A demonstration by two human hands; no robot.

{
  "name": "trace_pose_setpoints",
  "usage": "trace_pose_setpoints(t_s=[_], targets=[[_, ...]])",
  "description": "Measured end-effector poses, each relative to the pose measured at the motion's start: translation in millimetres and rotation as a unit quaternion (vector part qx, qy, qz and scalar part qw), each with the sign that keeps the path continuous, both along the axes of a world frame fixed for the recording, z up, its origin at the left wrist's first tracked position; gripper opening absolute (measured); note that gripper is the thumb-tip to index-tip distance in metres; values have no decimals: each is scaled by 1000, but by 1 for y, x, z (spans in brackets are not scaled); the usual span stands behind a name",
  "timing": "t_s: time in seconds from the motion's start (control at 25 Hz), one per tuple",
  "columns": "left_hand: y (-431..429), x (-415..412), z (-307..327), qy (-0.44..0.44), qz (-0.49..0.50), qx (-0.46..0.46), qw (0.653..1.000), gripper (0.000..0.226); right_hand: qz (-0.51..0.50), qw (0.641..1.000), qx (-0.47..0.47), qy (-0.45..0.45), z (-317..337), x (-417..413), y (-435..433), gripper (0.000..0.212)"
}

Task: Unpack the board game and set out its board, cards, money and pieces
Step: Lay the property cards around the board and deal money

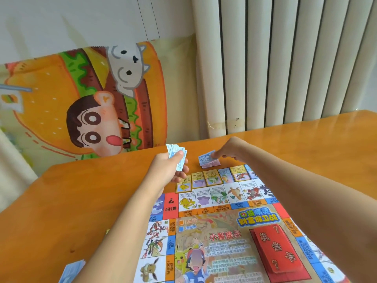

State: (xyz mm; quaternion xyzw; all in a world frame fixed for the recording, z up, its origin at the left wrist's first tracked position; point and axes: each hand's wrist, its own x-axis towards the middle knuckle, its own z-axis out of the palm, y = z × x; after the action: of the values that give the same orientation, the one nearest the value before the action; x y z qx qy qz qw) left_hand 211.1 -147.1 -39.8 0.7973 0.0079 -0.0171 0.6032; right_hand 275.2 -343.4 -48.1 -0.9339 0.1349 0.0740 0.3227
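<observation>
Orange table (81, 190), red card stack (279, 248), pale-blue money (177, 158), multicoloured board (224, 227).

left hand (167, 169) | right hand (228, 149) | 2 bare forearms (slender)

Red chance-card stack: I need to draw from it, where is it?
In the head view the red chance-card stack lies at lower right on the board, inside its ring of squares, below the yellow title lettering.
</observation>
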Motion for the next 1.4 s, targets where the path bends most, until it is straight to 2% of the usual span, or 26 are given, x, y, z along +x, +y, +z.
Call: trace_pose_setpoints(t_s=[0.16, 0.28, 0.36, 0.48, 0.64, 1.0, 1.4], targets=[[5, -1, -2, 2, 0, 0, 1000, 31, 1, 998, -54, -15, -8, 8, 5, 42], [8, -2, -4, 2, 1, -2, 1000, 30, 27, 989, -146, -20, -10, 12, 8, 47], [10, -1, -4, -1, 3, -3, 1000, 30, 98, 973, -204, -38, -5, 12, 12, 45], [11, -2, -3, -3, 4, -3, 1000, 30, 229, 958, -169, -47, 1, 9, 20, 58], [11, -4, -4, -3, -1, -1, 1000, 30, 338, 912, -231, -12, 0, 13, 27, 57], [17, -3, -7, 2, 0, -2, 1000, 30, 362, 899, -247, -26, -8, 18, 25, 59], [10, -9, -4, 11, -13, -13, 1000, 31, 334, 912, -227, -66, -17, 16, 24, 52]])
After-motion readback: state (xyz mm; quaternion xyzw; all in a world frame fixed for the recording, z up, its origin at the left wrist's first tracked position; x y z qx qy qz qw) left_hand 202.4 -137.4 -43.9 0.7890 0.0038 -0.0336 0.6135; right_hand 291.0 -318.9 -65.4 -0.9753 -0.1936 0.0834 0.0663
